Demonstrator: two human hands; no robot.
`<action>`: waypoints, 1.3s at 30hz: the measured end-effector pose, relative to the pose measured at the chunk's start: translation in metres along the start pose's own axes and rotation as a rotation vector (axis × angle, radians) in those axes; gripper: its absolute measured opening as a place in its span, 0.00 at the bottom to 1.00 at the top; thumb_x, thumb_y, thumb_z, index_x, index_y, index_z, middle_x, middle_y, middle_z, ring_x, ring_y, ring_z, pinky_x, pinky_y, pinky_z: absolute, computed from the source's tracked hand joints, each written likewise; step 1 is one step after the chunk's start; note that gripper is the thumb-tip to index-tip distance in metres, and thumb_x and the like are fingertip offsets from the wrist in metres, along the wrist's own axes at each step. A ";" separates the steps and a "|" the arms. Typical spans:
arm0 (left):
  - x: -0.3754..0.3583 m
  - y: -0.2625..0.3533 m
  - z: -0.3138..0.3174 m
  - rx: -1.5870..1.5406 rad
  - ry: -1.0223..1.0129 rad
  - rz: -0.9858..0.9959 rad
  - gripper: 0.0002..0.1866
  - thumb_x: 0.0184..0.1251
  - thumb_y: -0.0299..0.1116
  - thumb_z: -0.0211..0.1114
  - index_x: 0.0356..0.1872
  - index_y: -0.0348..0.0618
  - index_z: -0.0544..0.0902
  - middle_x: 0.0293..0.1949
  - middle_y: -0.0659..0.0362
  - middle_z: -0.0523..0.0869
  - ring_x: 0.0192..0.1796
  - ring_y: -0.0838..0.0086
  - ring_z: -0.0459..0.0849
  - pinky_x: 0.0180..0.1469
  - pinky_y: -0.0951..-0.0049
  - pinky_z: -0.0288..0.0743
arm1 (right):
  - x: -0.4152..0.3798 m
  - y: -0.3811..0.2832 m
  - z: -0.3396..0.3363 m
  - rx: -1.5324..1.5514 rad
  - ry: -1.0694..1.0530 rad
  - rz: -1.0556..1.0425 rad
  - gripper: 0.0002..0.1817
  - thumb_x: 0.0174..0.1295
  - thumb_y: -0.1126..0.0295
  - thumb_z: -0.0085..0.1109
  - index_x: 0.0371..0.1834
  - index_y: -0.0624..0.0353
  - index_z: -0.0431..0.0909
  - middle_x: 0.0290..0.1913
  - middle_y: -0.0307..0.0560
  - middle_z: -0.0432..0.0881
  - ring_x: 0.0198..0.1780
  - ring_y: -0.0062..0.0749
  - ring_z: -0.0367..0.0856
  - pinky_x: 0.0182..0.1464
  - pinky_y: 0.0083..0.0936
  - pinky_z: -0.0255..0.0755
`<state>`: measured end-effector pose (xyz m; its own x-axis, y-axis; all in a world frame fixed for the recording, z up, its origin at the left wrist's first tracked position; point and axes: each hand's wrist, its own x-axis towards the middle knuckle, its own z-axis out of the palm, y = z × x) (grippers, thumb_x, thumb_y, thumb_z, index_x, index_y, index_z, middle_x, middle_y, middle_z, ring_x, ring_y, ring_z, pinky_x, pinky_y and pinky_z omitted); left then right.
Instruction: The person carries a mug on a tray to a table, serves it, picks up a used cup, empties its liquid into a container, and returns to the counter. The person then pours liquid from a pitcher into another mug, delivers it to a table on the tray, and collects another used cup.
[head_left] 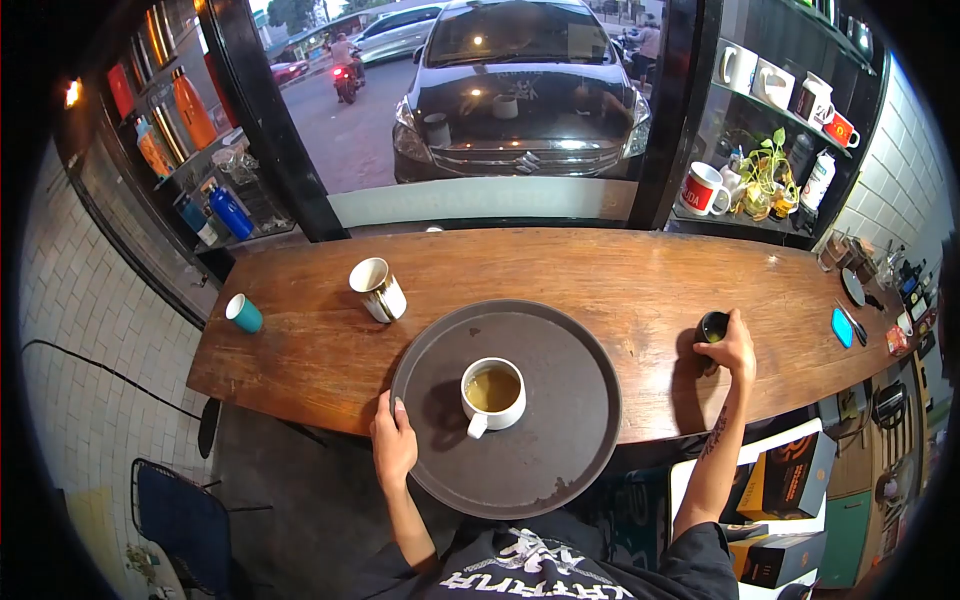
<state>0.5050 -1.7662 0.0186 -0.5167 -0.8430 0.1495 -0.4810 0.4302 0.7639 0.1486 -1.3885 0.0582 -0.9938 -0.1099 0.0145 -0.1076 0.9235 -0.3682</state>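
My left hand [393, 436] grips the left rim of a round dark tray [560, 400], its thumb on top of the rim. A white mug [494, 411] with brownish liquid stands upright on the tray, its handle toward me. At the right of the wooden table, my right hand [733, 347] is wrapped round a small dark cup [712, 328] with something greenish inside. The tray overhangs the table's front edge. Behind its left side stands a white and brown patterned cup [379, 291], and farther left a teal cup [244, 313].
The wooden table [520, 255] runs below a window. Shelves with mugs [738, 68] and bottles [194, 108] flank it. A phone [842, 327] lies at the right end. Boxes [790, 475] stand below right, and a dark chair [182, 520] below left.
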 end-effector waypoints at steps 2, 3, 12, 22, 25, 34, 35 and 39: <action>0.000 0.003 0.000 -0.030 -0.016 -0.001 0.17 0.74 0.33 0.47 0.55 0.33 0.74 0.48 0.39 0.81 0.53 0.44 0.78 0.55 0.54 0.69 | 0.000 0.010 0.001 0.156 -0.028 -0.022 0.47 0.29 0.60 0.81 0.54 0.67 0.65 0.51 0.66 0.77 0.57 0.56 0.75 0.57 0.42 0.72; 0.001 0.003 0.000 -0.045 -0.025 0.008 0.17 0.74 0.33 0.47 0.55 0.34 0.74 0.48 0.39 0.81 0.53 0.43 0.78 0.54 0.55 0.70 | -0.001 0.012 0.002 0.193 -0.003 -0.015 0.47 0.29 0.60 0.81 0.54 0.67 0.65 0.49 0.66 0.78 0.56 0.54 0.76 0.56 0.41 0.72; -0.001 0.005 0.000 -0.066 0.005 0.029 0.16 0.73 0.32 0.48 0.54 0.34 0.74 0.46 0.38 0.82 0.51 0.42 0.78 0.52 0.54 0.70 | -0.046 -0.051 -0.019 -0.045 0.314 -0.042 0.53 0.36 0.56 0.81 0.67 0.62 0.62 0.61 0.64 0.67 0.59 0.54 0.71 0.60 0.43 0.67; -0.001 -0.005 0.004 -0.044 0.009 0.016 0.17 0.74 0.33 0.47 0.55 0.33 0.74 0.48 0.38 0.81 0.53 0.43 0.78 0.54 0.54 0.70 | -0.108 -0.188 0.044 0.535 -0.579 -1.141 0.56 0.41 0.59 0.80 0.72 0.58 0.53 0.61 0.56 0.72 0.63 0.44 0.71 0.63 0.39 0.68; -0.002 -0.001 0.002 -0.055 0.004 0.020 0.16 0.74 0.33 0.47 0.54 0.33 0.74 0.47 0.38 0.81 0.53 0.43 0.78 0.54 0.54 0.70 | -0.107 -0.202 0.066 0.688 -0.859 -1.154 0.57 0.40 0.57 0.79 0.71 0.63 0.53 0.66 0.60 0.66 0.68 0.49 0.65 0.68 0.40 0.63; -0.002 0.001 0.001 -0.057 0.002 0.005 0.17 0.74 0.33 0.48 0.55 0.32 0.74 0.48 0.38 0.81 0.54 0.44 0.78 0.55 0.54 0.69 | -0.126 -0.228 0.071 0.642 -0.709 -1.167 0.49 0.37 0.62 0.80 0.63 0.64 0.63 0.54 0.58 0.78 0.58 0.44 0.77 0.60 0.36 0.70; -0.002 0.000 0.001 -0.057 -0.004 0.008 0.17 0.74 0.33 0.48 0.55 0.32 0.74 0.48 0.38 0.81 0.54 0.44 0.78 0.55 0.54 0.69 | -0.128 -0.228 0.068 0.598 -0.667 -1.133 0.46 0.36 0.61 0.79 0.61 0.65 0.66 0.51 0.58 0.80 0.55 0.44 0.80 0.58 0.36 0.72; 0.001 -0.009 0.004 -0.043 -0.007 0.008 0.18 0.74 0.34 0.48 0.56 0.33 0.74 0.49 0.39 0.81 0.55 0.45 0.77 0.57 0.55 0.68 | -0.125 -0.224 0.063 0.586 -0.537 -1.036 0.45 0.33 0.60 0.80 0.57 0.67 0.70 0.46 0.58 0.83 0.51 0.44 0.82 0.55 0.34 0.74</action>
<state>0.5061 -1.7701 0.0093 -0.5251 -0.8375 0.1511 -0.4461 0.4221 0.7892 0.2985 -1.6048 0.0808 -0.3069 -0.9275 0.2135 -0.6489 0.0399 -0.7598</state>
